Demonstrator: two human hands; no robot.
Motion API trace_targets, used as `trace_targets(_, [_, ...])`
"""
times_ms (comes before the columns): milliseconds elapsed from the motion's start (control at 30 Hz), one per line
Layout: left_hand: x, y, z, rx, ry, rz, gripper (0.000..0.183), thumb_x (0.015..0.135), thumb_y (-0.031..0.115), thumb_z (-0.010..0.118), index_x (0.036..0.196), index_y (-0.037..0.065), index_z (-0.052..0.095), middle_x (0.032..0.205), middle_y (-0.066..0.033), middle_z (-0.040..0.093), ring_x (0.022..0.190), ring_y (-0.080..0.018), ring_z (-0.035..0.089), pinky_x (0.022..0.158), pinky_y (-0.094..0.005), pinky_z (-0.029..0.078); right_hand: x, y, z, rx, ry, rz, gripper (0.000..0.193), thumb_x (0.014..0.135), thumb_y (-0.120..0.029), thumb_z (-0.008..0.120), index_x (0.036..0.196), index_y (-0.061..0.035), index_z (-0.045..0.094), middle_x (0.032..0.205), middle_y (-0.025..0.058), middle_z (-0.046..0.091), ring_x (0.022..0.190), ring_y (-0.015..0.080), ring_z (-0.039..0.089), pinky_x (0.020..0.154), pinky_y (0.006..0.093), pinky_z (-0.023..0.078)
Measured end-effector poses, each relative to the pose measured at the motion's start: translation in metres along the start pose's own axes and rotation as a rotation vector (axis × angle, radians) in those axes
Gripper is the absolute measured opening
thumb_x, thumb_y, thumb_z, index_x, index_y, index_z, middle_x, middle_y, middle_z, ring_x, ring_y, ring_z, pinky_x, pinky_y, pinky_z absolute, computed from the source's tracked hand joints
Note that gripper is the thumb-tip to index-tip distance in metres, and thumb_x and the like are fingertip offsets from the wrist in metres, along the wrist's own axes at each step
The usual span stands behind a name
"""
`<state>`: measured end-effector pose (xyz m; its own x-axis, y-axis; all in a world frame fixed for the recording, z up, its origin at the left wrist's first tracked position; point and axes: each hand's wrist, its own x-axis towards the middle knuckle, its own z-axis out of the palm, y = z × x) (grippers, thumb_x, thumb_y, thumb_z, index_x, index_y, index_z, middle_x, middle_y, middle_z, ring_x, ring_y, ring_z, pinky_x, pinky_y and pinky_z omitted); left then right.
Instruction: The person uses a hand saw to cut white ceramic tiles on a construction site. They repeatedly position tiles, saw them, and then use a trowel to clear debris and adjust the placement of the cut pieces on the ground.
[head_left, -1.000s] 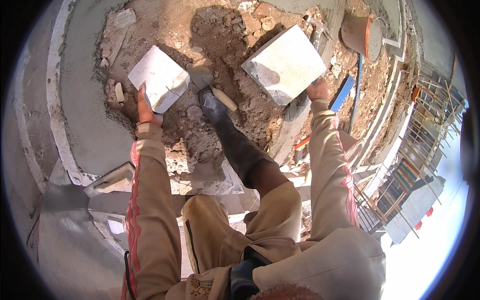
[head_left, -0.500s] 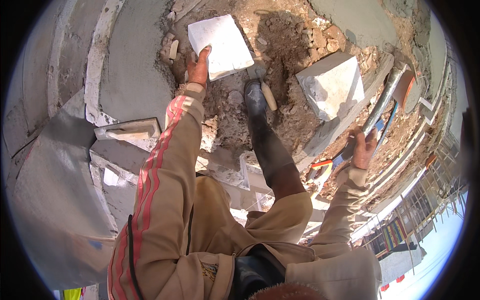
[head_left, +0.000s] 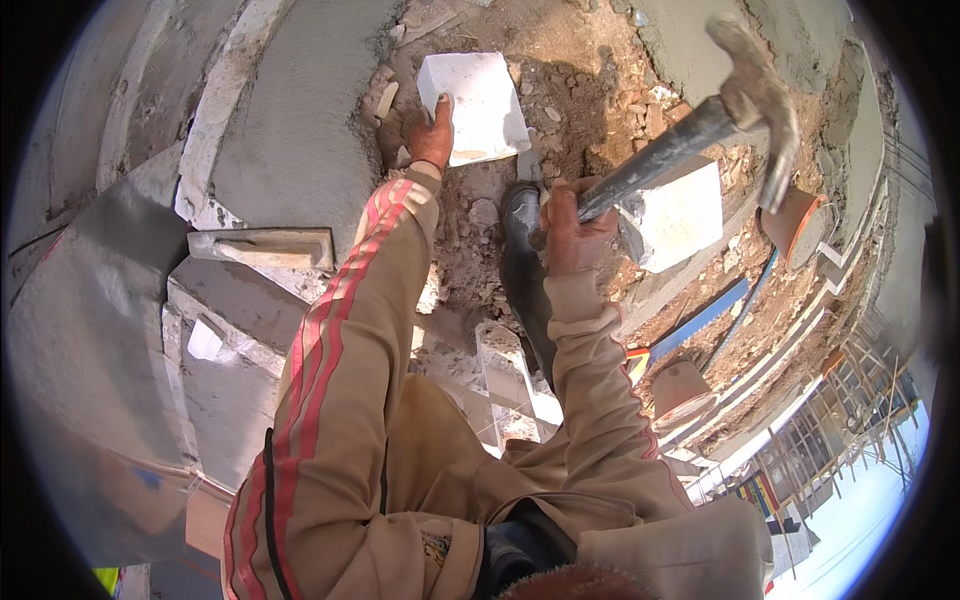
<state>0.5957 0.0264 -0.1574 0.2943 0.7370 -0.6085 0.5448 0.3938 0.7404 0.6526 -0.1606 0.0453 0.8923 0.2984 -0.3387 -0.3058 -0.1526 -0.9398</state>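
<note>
My left hand grips the left edge of a white stone-like block, thumb on its face and the other fingers mostly out of sight. The block rests tilted on the dirt, ahead of my black rubber boot. In my right hand is a claw hammer, raised, its worn metal head up and to the right. The fingers wrap round the dark handle near its end. A second white block sits below the hammer, partly covered by it. Between boot and first block shows a trowel blade.
A wooden float lies at left on a ledge beside wet grey mortar. At right are a blue-bladed handsaw with an orange handle and two reddish-brown round objects. Rubble and loose stones cover the dirt.
My right hand has swung inward and left from the far right, lifting the hammer over the second block. My left hand stays on the white block; the whole view has shifted slightly.
</note>
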Motion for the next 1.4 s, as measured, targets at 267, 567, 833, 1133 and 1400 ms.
trace_targets(267, [0.007, 0.002, -0.007, 0.104, 0.120, -0.195, 0.097, 0.083, 0.063, 0.063, 0.141, -0.012, 0.044, 0.145, -0.0285, 0.048, 0.135, -0.0392, 0.046, 0.111, -0.0409, 0.035, -0.040, 0.057, -0.028, -0.224, -0.153, 0.710, 0.022, 0.081, -0.016, 0.074, 0.079, -0.0004, 0.059, 0.061, 0.0036, 0.056, 0.046, 0.0131, 0.052, 0.041, 0.0309, 0.041])
trace_targets(567, [-0.091, 0.044, -0.080, -0.735, -0.418, -0.302, 0.060, 0.094, 0.046, 0.060, 0.137, 0.006, 0.054, 0.130, -0.0082, 0.063, 0.116, -0.0233, 0.060, 0.101, -0.0388, 0.045, -0.086, -0.082, -0.180, -0.260, 0.212, 0.199, 0.013, 0.090, -0.008, 0.073, 0.098, -0.0055, 0.063, 0.075, -0.0050, 0.058, 0.059, 0.0023, 0.046, 0.051, 0.0197, 0.035])
trace_targets(833, [-0.137, 0.007, -0.117, -0.604, -0.515, -0.230, 0.059, 0.103, 0.051, 0.044, 0.146, 0.011, 0.044, 0.137, -0.0101, 0.056, 0.119, -0.0269, 0.060, 0.099, -0.0426, 0.051, -0.113, 0.027, -0.371, -0.685, 0.722, 0.248, 0.028, 0.087, -0.029, 0.073, 0.090, -0.0018, 0.065, 0.066, 0.0050, 0.060, 0.056, 0.0156, 0.055, 0.052, 0.0329, 0.042])
trace_targets(1133, [-0.132, -0.004, -0.126, -0.366, -0.531, -0.468, 0.064, 0.096, 0.056, 0.059, 0.141, 0.012, 0.049, 0.127, -0.0088, 0.060, 0.113, -0.0224, 0.060, 0.093, -0.0389, 0.051, -0.061, 0.119, -0.464, -1.383, 0.722, 0.642, 0.052, 0.088, -0.045, 0.060, 0.120, -0.0055, 0.062, 0.113, 0.0258, 0.068, 0.109, 0.0440, 0.064, 0.093, 0.0506, 0.050])
trace_targets(1400, [-0.158, -0.023, -0.152, -0.449, -0.544, -0.589, 0.059, 0.092, 0.048, 0.065, 0.136, 0.010, 0.054, 0.123, -0.0095, 0.064, 0.109, -0.0247, 0.064, 0.093, -0.0435, 0.053, -0.051, 0.073, -0.371, -0.682, 0.259, 0.018, 0.033, 0.098, -0.032, 0.060, 0.120, -0.0076, 0.063, 0.089, 0.0087, 0.067, 0.073, 0.0190, 0.066, 0.067, 0.0337, 0.054])
